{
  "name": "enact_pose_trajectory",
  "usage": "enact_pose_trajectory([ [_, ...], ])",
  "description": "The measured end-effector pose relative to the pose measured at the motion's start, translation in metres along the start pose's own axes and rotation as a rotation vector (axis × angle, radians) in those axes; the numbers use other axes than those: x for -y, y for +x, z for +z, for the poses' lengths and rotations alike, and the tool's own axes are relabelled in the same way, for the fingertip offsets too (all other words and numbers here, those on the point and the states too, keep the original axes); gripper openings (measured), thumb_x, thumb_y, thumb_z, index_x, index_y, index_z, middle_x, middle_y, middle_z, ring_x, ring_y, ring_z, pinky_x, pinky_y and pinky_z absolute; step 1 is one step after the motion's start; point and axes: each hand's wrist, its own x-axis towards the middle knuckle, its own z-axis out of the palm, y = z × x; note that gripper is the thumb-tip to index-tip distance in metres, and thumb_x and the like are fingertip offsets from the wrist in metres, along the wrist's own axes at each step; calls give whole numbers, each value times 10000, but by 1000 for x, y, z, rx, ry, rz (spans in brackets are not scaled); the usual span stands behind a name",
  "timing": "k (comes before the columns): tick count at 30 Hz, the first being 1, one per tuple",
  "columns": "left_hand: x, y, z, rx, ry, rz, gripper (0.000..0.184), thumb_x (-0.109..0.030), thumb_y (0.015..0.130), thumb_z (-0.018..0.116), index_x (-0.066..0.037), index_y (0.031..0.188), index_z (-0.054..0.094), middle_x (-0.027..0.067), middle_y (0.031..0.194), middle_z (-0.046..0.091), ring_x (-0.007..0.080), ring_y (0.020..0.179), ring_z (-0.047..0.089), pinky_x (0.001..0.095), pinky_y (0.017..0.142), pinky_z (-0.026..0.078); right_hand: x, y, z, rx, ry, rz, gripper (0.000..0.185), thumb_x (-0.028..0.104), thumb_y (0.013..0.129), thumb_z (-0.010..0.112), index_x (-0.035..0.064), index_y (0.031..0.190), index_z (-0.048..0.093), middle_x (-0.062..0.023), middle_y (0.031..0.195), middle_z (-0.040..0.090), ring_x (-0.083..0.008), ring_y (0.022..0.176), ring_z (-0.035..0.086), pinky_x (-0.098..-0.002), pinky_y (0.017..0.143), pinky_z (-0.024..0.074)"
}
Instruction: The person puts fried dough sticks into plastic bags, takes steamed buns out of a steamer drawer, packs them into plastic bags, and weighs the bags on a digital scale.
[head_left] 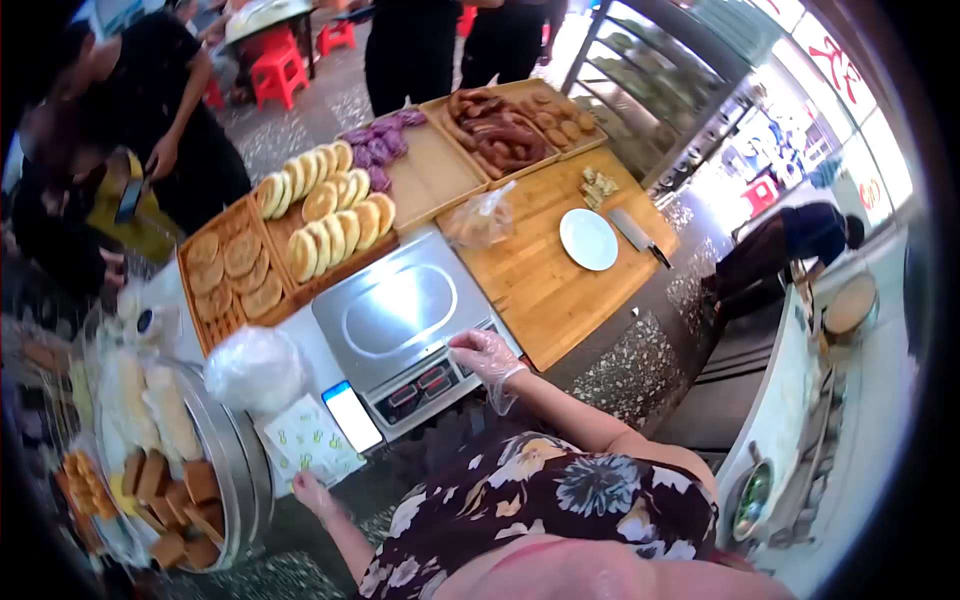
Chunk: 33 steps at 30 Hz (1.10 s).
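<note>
My left hand is at the lower edge of a white paper bag with green print, its fingers pinched on the corner. A phone with a lit screen lies beside the bag, against the scale. In a clear plastic glove, my right hand is over the front right corner of the metal scale. Its fingers are curled together, and nothing shows in them. Behind the bag sits a bundle of clear plastic bags.
Trays hold flat round breads, pale buns, purple rolls and sausages. A white plate and cleaver lie on the wooden board. Brown cake pieces fill a steamer at left. People stand beyond the trays.
</note>
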Motion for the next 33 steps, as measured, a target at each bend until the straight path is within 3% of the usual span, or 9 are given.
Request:
enact_pose_trajectory([
  [4,34,60,-13,-45,-99,-61,272,-183,896,525,62,1009,556,73,870,568,179,752,504,301,706,439,-3,-4,-5,-35,-55,-47,223,184,819,643,22,972,650,-39,824,640,-107,775,577,-260,727,476],
  [6,57,91,-20,-16,6,-84,264,-169,883,535,79,948,598,96,845,609,207,722,542,328,688,461,-9,-9,-11,-45,-59,-45,209,185,821,639,30,959,657,-45,836,641,-111,789,584,-263,726,476],
  [8,73,107,-16,-178,99,-68,260,-147,876,530,93,914,622,138,859,646,224,721,574,353,670,476,-5,-16,-20,-109,-140,-122,200,189,807,641,35,933,661,-51,812,643,-119,745,587,-270,699,482],
  [9,6,52,3,-254,192,-58,276,-149,876,523,91,974,620,191,925,653,255,762,596,374,700,482,-11,-16,-23,-117,-141,-131,200,189,807,641,35,933,661,-51,812,643,-119,745,587,-270,699,482],
  [15,51,92,-6,-240,617,-21,298,-191,860,553,66,1006,590,242,962,637,379,852,615,416,769,480,-37,-23,-38,-182,45,-24,207,188,800,647,39,942,660,-46,828,641,-115,780,588,-265,732,483],
  [19,61,86,-6,-252,667,-3,316,-225,856,574,43,1022,567,235,979,626,389,909,601,427,805,465,-37,-28,-37,-167,29,-46,169,153,823,643,30,939,650,-7,840,608,-91,787,541,-250,727,455],
  [22,76,90,-6,-238,364,150,327,-253,857,582,25,1028,554,223,966,616,380,919,589,434,819,448,-36,-30,-36,-127,25,40,177,161,823,647,23,934,650,-25,874,624,-104,814,556,-261,751,459],
  [24,70,85,-5,-172,548,171,319,-260,857,580,27,994,559,220,944,611,385,893,582,437,807,442,-39,-30,-37,-105,24,0,187,169,826,643,20,939,651,-40,884,633,-118,827,569,-269,762,462],
  [33,24,55,8,-163,766,147,338,-289,852,570,24,978,561,224,940,609,405,890,572,446,805,438,-45,-35,-39,-110,-116,23,200,176,831,631,32,969,652,-45,879,628,-120,826,572,-267,751,467],
])
